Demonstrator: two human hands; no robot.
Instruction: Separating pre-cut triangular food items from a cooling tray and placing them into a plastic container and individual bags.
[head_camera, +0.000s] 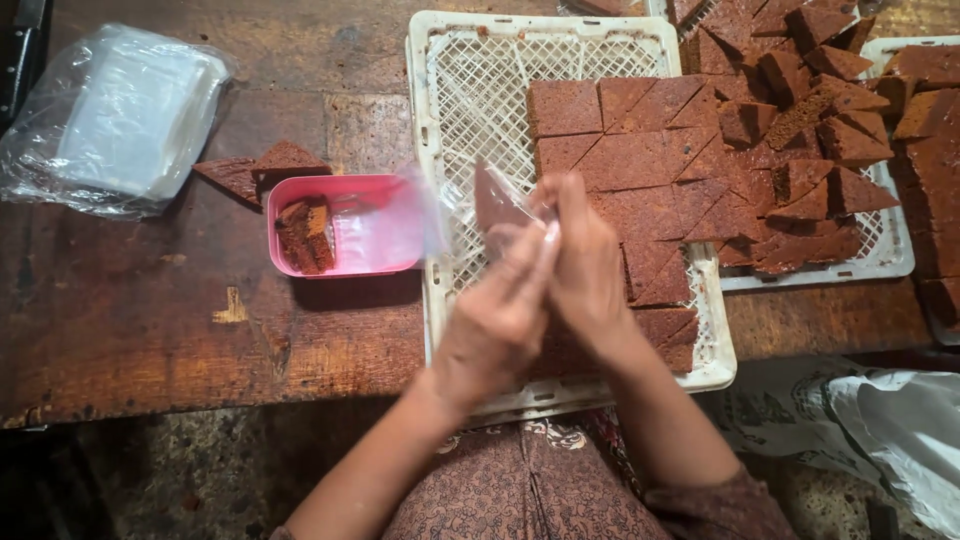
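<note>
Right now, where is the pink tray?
The pink tray sits on the wooden table, left of the white crate, beside two loose cake triangles.

Cake slice (492, 197): brown, triangular, thin, held upright inside a clear plastic bag (440, 215) just above the white tray (470, 90). Bag is pinched between both hands at the slice's 5 o'clock; loose end is spread toward 9 o'clock, over the pink tub's edge. Left hand (497, 315) is seen from the back, fingers pointed to 1 o'clock. Right hand (585, 270) is pressed against it at 3 o'clock, fingers closed on the bag.
</note>
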